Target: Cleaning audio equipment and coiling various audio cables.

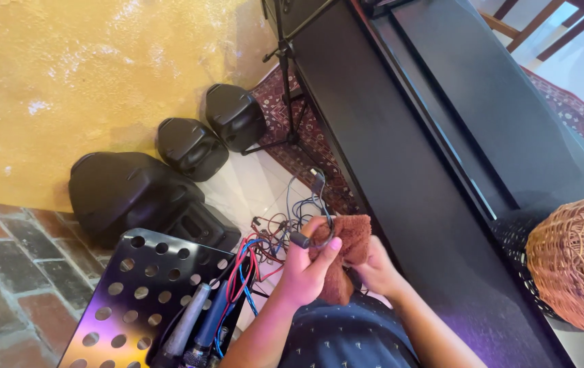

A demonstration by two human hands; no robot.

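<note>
One head camera, looking down

It looks steeply down from close above both hands (336, 262); beyond the fingers (316, 232) lie floor, cables (285, 225) and speakers (190, 146).

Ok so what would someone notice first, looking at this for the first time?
Probably the two hands at bottom centre: the left hand holds a looped dark cable against a brown cloth, which the right hand grips. Next come the three black speakers along the yellow wall at left, and the long black piano running diagonally at right.
</note>
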